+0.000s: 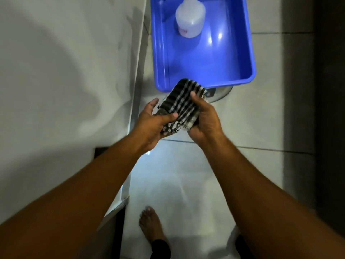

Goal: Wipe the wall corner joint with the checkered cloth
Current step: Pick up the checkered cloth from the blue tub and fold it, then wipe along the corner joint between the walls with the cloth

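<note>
A black-and-white checkered cloth [182, 104] is bunched between both my hands, in front of me above the tiled floor. My left hand [152, 126] grips its lower left part, thumb pressed over the fabric. My right hand [204, 120] holds its right side, fingers curled round the edge. The white wall [65, 71] fills the left of the view. Its corner joint with a metal strip [137, 86] runs down just left of my left hand. The cloth is apart from the wall.
A blue plastic tub [248, 53] stands on the floor beyond my hands, with a white bottle [190, 17] inside. A round glass object [222, 94] peeks out under the tub's near edge. My bare foot [151, 225] is on the pale tiles below. A dark surface lines the right.
</note>
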